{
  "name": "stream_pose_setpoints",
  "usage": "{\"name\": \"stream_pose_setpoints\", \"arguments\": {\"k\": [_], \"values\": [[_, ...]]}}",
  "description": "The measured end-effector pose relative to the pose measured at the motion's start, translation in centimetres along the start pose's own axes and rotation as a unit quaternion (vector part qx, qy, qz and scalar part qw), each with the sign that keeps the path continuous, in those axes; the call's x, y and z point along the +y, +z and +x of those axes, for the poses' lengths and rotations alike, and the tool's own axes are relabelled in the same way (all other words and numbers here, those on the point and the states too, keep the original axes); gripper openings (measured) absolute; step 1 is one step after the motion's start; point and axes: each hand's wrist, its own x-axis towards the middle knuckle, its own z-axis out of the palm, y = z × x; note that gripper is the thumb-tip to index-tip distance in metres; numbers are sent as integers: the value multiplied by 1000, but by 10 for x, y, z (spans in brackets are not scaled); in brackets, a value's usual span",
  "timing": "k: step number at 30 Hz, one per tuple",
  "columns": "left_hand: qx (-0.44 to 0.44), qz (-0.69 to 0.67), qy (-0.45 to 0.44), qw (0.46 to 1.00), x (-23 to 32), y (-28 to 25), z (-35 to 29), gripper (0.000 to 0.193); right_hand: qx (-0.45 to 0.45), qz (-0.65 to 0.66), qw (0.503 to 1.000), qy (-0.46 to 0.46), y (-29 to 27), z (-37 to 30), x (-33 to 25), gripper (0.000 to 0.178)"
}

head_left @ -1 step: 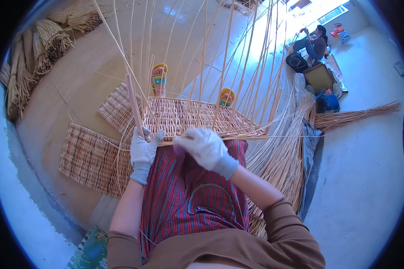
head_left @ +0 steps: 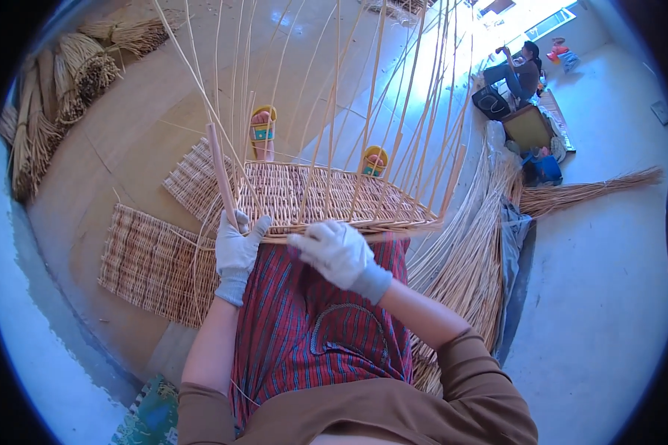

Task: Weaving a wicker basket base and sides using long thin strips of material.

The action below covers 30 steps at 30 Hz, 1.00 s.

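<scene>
Since the earlier frame, my right hand (head_left: 336,254) has shifted slightly down toward my lap; my left hand (head_left: 237,248) holds the same position. Both wear white knitted gloves with ribbed blue-grey cuffs. My left hand is closed about the near left corner of the woven base (head_left: 304,189), by the foot of a thick, smooth rod (head_left: 221,170), its thumb set apart from the fingers. My right hand is partly closed, fingers curled, at the near rim; I cannot tell whether a strand is between them.

The woven base lies just beyond my knees, flat and close-woven, in mottled tan and brown. Slender, pale stakes (head_left: 332,111) rise from it, some leaning. Red striped cloth (head_left: 304,311), with dark lines and soft folds, covers my lap.

On the floor at left lie a rectangular woven panel (head_left: 156,259), coarse and ridged, and a smaller panel (head_left: 197,178) beside the base. Tied bundles (head_left: 74,81) of dry stalks lie farther left. At right, long loose rods (head_left: 467,274) fan out beside a crumpled grey-blue sheet (head_left: 516,237).
</scene>
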Motion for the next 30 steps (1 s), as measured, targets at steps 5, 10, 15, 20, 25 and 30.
{"name": "stream_pose_setpoints", "arguments": {"k": [5,10,15,20,25,30], "values": [[-13,17,4,1000,-1,-6,2,57,-28,-4,996,84,14,-22,-3,23],[-15,5,4,1000,14,-5,1,55,128,-135,969,161,-5,16,38,27],[6,39,-7,999,17,-1,0,52,209,38,888,408,45,7,49,46],[19,55,10,998,9,-6,-5,54,317,518,690,393,29,29,34,21],[49,109,15,993,7,1,-12,57,217,202,928,227,29,111,44,67],[74,97,8,993,-19,4,-7,57,169,147,921,318,41,175,-25,80]]}}
